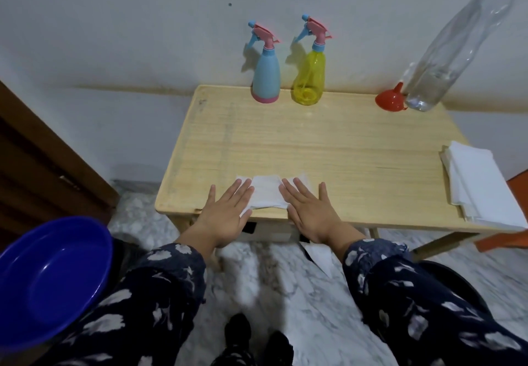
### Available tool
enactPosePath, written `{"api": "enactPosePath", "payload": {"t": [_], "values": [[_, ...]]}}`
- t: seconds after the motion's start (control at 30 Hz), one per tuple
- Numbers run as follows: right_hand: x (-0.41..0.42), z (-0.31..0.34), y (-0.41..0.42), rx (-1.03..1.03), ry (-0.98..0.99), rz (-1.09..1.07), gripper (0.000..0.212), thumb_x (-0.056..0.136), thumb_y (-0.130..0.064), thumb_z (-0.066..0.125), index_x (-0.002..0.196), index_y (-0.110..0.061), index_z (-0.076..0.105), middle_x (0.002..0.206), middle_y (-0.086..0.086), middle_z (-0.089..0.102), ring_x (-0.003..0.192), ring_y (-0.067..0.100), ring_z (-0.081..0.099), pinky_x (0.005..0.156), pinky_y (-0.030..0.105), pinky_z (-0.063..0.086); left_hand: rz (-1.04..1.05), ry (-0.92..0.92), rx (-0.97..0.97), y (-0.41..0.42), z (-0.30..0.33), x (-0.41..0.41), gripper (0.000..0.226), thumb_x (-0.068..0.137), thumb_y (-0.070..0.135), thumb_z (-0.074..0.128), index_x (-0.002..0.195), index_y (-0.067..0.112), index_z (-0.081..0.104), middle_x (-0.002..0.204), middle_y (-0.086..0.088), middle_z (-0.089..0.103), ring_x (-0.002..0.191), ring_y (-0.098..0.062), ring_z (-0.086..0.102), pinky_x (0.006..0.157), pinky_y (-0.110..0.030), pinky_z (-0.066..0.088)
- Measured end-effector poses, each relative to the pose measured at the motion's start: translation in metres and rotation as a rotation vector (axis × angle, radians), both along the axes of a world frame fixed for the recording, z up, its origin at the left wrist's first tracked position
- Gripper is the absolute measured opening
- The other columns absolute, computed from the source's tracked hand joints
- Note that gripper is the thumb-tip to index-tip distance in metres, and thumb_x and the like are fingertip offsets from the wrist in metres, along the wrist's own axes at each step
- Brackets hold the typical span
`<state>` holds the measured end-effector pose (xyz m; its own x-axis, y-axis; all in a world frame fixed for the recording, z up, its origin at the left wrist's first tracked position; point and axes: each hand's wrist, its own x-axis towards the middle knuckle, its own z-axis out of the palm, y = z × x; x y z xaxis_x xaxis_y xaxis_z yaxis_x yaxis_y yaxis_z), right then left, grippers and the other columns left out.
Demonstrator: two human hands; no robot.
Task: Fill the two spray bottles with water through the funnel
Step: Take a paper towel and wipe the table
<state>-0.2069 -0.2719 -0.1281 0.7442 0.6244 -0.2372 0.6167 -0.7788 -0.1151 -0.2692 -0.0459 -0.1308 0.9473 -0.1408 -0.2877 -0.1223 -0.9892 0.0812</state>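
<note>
The two spray bottles are stood side by side at the far edge of the table point(328, 148), against the wall: the blue bottle point(265, 77) on the left, the yellow bottle point(310, 78) just beside it on the right. Both are capped with their pink trigger heads, so nothing can be poured in until these are unscrewed. The red funnel point(390, 101) is laid mouth-down at the far right, touching the foot of the tall clear water bottle point(457, 51), in which little water can be made out.

Neither task item is held. The left hand point(225, 208) and the right hand point(310, 207) are laid flat, fingers spread, on a white paper towel point(267, 194) at the near edge; nothing is pinched.

Several risks can be judged from here. The tall bottle could be knocked over when the funnel is lifted from against it. The light, seemingly empty spray bottles could be tipped by a loosely seated funnel, and water would be spilled over the wood. The supply may prove too small for two bottles. A stack of folded paper point(480, 182) at the right edge overhangs and could be soaked or brushed off. A blue basin point(54, 277) is seen at near left.
</note>
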Motion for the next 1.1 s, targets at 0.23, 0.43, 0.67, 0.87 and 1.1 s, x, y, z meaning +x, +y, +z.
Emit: {"api": "enactPosePath", "payload": {"t": [0.23,0.43,0.67,0.87,1.1], "values": [[0.003,0.001,-0.009,0.03,0.004,-0.098,0.056,0.097,-0.057,0.011,0.15,-0.041,0.001,0.159,-0.004,-0.014,0.146,0.015,-0.016,0.114,0.057,-0.011,0.022,-0.076,-0.054,0.006,0.004,0.008,0.054,0.104,0.044,0.015,0.155,0.031,0.006,0.163,0.011,-0.001,0.148,-0.011,-0.001,0.119,-0.043,0.0],[0.01,-0.007,-0.005,-0.007,-0.08,-0.088,0.06,0.098,-0.051,0.007,0.152,-0.027,-0.005,0.16,-0.006,-0.011,0.146,0.013,-0.017,0.112,0.054,-0.016,-0.026,-0.006,-0.055,0.011,-0.006,0.024,0.06,0.1,0.053,0.008,0.153,0.032,-0.011,0.158,0.01,-0.027,0.145,-0.009,-0.025,0.114,-0.055,-0.016],[-0.027,-0.014,-0.002,0.022,-0.136,-0.115,0.053,0.103,-0.034,0.009,0.153,-0.019,-0.001,0.16,-0.005,-0.006,0.147,0.013,-0.008,0.117,0.045,-0.011,-0.094,-0.095,-0.024,0.006,-0.016,0.001,0.06,0.1,0.049,0.004,0.154,0.025,-0.011,0.159,0.013,-0.021,0.146,-0.006,-0.021,0.115,-0.052,-0.013],[-0.054,-0.009,-0.007,0.064,-0.104,-0.172,0.052,0.103,-0.033,0.01,0.152,-0.02,-0.001,0.16,-0.007,-0.007,0.147,0.009,-0.008,0.117,0.04,-0.012,-0.072,-0.049,-0.115,-0.007,-0.004,-0.012,0.062,0.1,0.051,0.005,0.155,0.023,-0.004,0.161,0.012,-0.013,0.147,-0.004,-0.015,0.119,-0.048,-0.011],[-0.02,0.025,-0.029,0.092,-0.192,-0.243,0.055,0.102,-0.04,0.008,0.152,-0.021,-0.002,0.159,-0.01,-0.01,0.146,0.008,-0.009,0.116,0.042,-0.012,-0.117,-0.092,-0.206,-0.026,0.036,0.029,0.063,0.1,0.05,0.007,0.155,0.022,0.0,0.162,0.011,-0.01,0.147,-0.003,-0.01,0.118,-0.047,-0.01]]}}
